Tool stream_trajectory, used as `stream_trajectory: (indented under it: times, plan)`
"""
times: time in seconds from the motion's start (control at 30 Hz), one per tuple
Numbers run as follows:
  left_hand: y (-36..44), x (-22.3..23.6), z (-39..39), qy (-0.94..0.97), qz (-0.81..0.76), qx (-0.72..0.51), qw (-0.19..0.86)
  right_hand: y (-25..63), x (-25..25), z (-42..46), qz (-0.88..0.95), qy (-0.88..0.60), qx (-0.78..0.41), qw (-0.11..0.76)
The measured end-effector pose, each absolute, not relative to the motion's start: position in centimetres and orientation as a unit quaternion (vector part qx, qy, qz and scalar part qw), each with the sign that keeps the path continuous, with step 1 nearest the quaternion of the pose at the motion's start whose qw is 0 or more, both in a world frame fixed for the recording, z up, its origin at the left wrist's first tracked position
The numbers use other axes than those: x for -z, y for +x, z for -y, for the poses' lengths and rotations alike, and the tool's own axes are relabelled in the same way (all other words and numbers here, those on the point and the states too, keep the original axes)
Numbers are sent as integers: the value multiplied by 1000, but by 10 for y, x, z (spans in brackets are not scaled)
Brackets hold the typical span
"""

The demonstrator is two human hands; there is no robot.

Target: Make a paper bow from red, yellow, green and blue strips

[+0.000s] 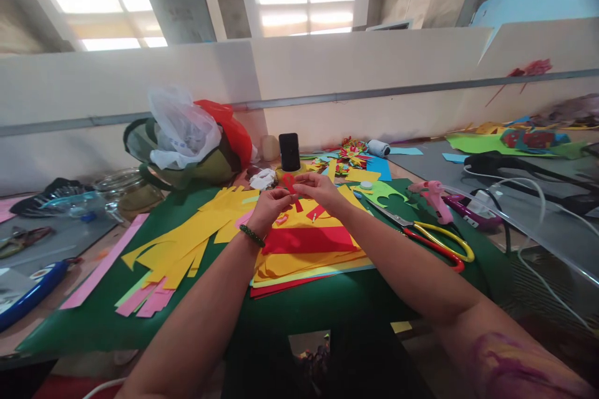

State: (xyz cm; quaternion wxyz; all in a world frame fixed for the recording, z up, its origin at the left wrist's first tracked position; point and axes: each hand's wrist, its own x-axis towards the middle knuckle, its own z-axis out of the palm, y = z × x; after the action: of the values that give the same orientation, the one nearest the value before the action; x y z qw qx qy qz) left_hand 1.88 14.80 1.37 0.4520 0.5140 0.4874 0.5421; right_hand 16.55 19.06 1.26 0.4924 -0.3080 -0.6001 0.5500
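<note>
Left hand and right hand pinch a red paper strip between fingers above the yellow paper stack, apparently for steadiness.

The left hand and right hand pinch a small red paper piece between them, above a red sheet on a stack of mostly yellow paper. Yellow strips lie to the left on a green surface. Scissors and a pink glue gun lie to the right; a black phone stands on the far side, right of a stuffed bag
</note>
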Motion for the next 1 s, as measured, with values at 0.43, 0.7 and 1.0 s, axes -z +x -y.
stream_trajectory:
  times: [0.43,0.7,1.0]
  plan:
    - [17,-15,-149,478,-479,-588,443,164,-8,-189,658,-331,-510,444]
    - [15,-18,-148,477,-503,-552,464,167,-12,-189,678,-342,-499,417]
    - [11,-20,-148,484,-512,-543,457,174,-15,-187,700,-325,-503,389]
